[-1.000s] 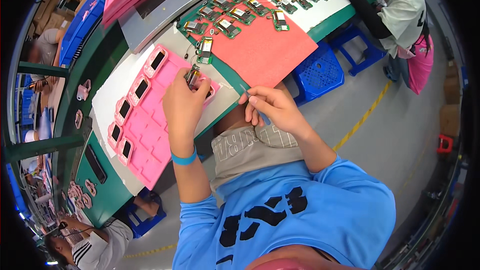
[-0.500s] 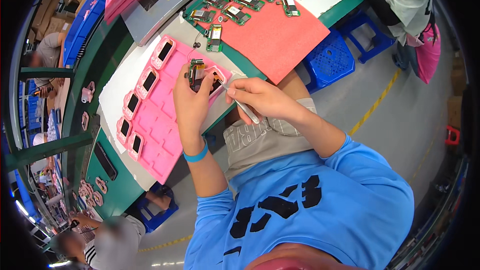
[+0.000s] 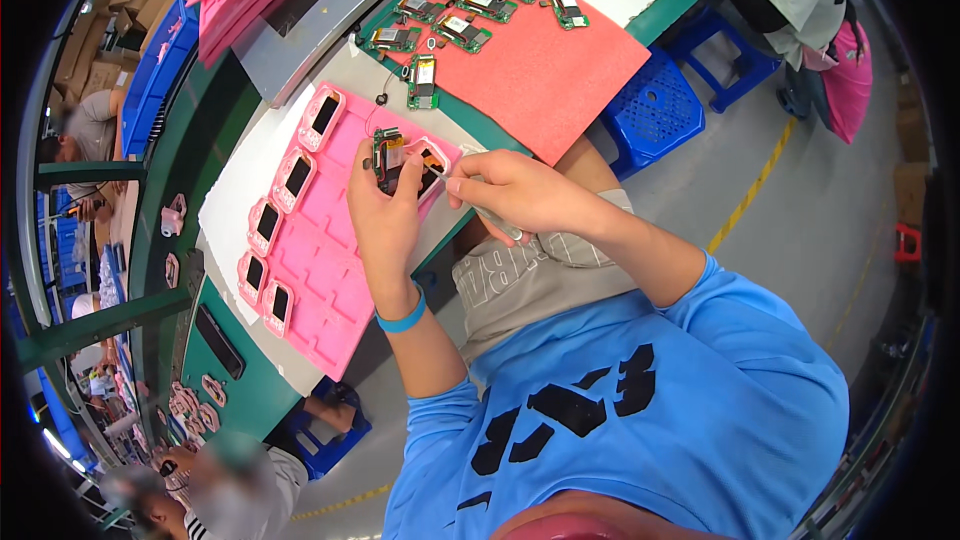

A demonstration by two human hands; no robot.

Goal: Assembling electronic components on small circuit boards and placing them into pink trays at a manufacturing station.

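Note:
My left hand [image 3: 383, 215] grips a small green circuit board [image 3: 386, 162] with a battery on it, fingers behind and thumb in front. Right beside the board is a pink-rimmed device shell [image 3: 437, 151] with dark and orange parts inside; whether my left fingers also hold it is hidden. My right hand [image 3: 520, 190] pinches metal tweezers [image 3: 502, 224], their tips pointing into the shell. Under my hands lies a pink moulded tray [image 3: 330, 285]. Along its left side sit several pink shells [image 3: 297, 176] with black screens.
Beyond the tray, several circuit boards with batteries [image 3: 422, 82] lie on a red mat [image 3: 560, 80] and a white sheet. Blue stools [image 3: 655, 110] stand to the right. A black bar-shaped thing [image 3: 220, 340] rests on the green bench at left. Other people work nearby.
My head view has shifted slightly. Both hands stay close together at the board and shell. My right hand has turned a little, covering more of the tweezers.

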